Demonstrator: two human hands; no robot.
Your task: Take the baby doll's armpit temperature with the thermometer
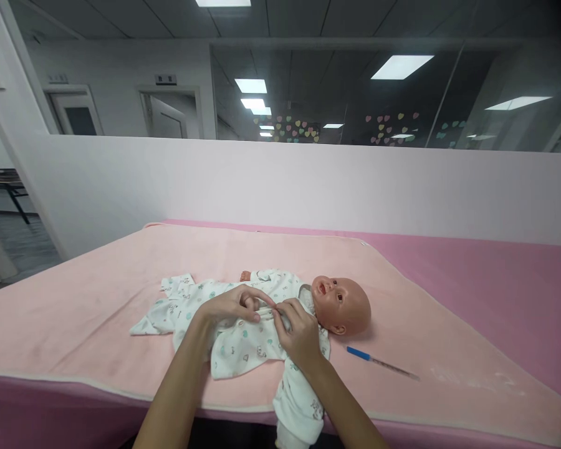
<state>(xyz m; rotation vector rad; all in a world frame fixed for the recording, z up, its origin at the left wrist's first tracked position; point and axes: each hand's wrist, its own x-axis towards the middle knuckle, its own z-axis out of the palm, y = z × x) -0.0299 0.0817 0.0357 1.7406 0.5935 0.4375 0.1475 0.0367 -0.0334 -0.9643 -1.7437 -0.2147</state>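
Observation:
A baby doll [343,305] lies on its back with its head to the right, dressed in a white patterned baby romper [236,352]. My left hand [236,304] rests over the romper's front, index finger stretched toward my right fingertips, thumb apart and the other fingers curled. Close to the doll's neck, my right hand [299,327] is closed in a pinch on the romper's front edge; the exact bit of cloth between the fingertips is hidden. One sleeve [299,399] hangs past the table's near edge. A small doll hand [245,275] shows on the far side.
A pen with a blue cap [358,353] lies right of the doll on the peach blanket [98,299]. Pink surface [495,293] extends to the right. A white low wall [308,187] with glass above stands behind. A desk [4,184] is far left.

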